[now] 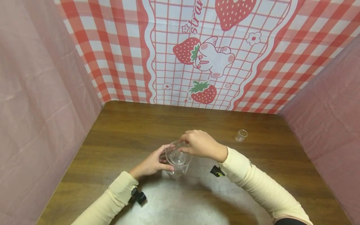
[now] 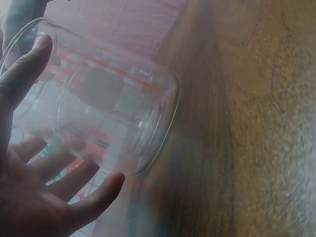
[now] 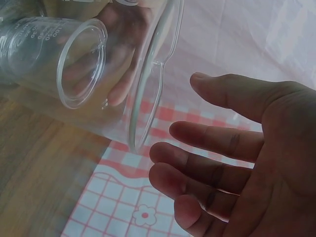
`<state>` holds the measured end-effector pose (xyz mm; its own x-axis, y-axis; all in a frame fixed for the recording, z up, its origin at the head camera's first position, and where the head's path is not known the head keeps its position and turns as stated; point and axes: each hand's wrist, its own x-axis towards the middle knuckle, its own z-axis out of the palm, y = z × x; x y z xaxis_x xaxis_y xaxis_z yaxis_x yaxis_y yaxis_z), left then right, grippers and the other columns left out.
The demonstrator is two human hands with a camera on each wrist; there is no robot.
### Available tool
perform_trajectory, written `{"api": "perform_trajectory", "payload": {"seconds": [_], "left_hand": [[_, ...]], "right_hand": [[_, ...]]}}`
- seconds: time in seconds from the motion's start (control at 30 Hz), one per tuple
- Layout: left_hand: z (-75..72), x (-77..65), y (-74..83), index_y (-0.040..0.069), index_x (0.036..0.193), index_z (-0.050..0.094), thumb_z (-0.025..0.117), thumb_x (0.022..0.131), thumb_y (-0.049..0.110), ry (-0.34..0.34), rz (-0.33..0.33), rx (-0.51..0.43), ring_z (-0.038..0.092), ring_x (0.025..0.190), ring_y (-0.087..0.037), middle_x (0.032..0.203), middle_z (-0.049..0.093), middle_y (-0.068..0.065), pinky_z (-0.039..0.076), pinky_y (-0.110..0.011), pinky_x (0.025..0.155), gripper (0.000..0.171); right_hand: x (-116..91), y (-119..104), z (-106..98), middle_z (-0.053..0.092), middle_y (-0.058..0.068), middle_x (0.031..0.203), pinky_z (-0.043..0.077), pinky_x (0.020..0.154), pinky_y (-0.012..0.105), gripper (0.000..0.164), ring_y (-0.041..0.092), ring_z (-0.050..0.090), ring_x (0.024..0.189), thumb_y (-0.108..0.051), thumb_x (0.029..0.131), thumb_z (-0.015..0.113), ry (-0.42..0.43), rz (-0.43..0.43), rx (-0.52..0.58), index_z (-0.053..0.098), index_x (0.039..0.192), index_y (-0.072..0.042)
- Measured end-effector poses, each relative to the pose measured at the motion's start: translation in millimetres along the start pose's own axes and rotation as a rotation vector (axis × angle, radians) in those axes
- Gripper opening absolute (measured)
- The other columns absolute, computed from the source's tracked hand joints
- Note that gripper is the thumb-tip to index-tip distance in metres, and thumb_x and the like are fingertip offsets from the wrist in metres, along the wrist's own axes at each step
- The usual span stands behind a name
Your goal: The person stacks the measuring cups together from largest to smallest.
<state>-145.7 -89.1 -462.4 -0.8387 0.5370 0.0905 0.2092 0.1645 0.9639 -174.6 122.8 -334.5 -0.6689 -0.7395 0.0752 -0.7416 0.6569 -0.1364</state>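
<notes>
A large clear glass beaker (image 1: pixel 184 170) stands on the wooden table, a smaller beaker (image 3: pixel 81 64) with printed graduation marks inside it. My left hand (image 1: pixel 153 161) holds the large beaker from its left side, thumb across the near wall and fingers round the far side. In the left wrist view the thumb (image 2: pixel 29 66) lies against the glass near the rim, the other fingers spread along the wall. Over the large beaker's mouth is my right hand (image 1: pixel 201 143), holding nothing. The right wrist view shows its fingers (image 3: pixel 212 140) loosely bent and apart from the rim.
A tiny glass beaker (image 1: pixel 241 135) stands farther back on the right of the table (image 1: pixel 126 125). A red-and-white checked strawberry cloth (image 1: pixel 126 62) hangs behind the table. Pink curtains (image 1: pixel 36 93) close off both sides.
</notes>
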Motion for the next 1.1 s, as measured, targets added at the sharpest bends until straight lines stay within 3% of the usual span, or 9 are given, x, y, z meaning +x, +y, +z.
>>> {"api": "perform_trajectory", "payload": {"seconds": [0.43, 0.73, 1.1], "left_hand": [[0.6, 0.6, -0.8, -0.001, 0.146, 0.032, 0.081, 0.077, 0.014, -0.005, -0.014, -0.015, 0.044, 0.133, -0.046, 0.155, 0.032, -0.025, 0.052, -0.047, 0.102, 0.087], [0.7, 0.4, 1.1, -0.002, 0.145, 0.032, 0.081, 0.078, 0.012, 0.008, -0.013, -0.002, 0.043, 0.134, -0.047, 0.153, 0.035, -0.024, 0.052, -0.05, 0.102, 0.084], [1.0, 0.4, 1.0, -0.002, 0.145, 0.033, 0.081, 0.078, 0.012, 0.004, -0.015, -0.017, 0.042, 0.134, -0.047, 0.153, 0.034, -0.025, 0.053, -0.049, 0.101, 0.084]], "right_hand": [[-1.5, 4.5, -4.4, 0.066, -0.001, 0.08, 0.05, 0.057, 0.022, 0.025, 0.007, 0.055, 0.067, -0.032, 0.083, 0.076, 0.01, 0.018, -0.011, 0.075, 0.098, -0.012], [-4.1, 9.0, -11.3, 0.071, 0.003, 0.089, 0.059, 0.067, 0.031, 0.026, 0.014, 0.067, 0.078, -0.032, 0.084, 0.075, 0.026, 0.029, -0.024, 0.074, 0.098, -0.011], [-7.1, 15.0, -15.5, 0.071, 0.003, 0.091, 0.06, 0.069, 0.032, 0.027, 0.016, 0.068, 0.08, -0.031, 0.083, 0.076, 0.035, 0.052, -0.012, 0.074, 0.1, -0.01]]}}
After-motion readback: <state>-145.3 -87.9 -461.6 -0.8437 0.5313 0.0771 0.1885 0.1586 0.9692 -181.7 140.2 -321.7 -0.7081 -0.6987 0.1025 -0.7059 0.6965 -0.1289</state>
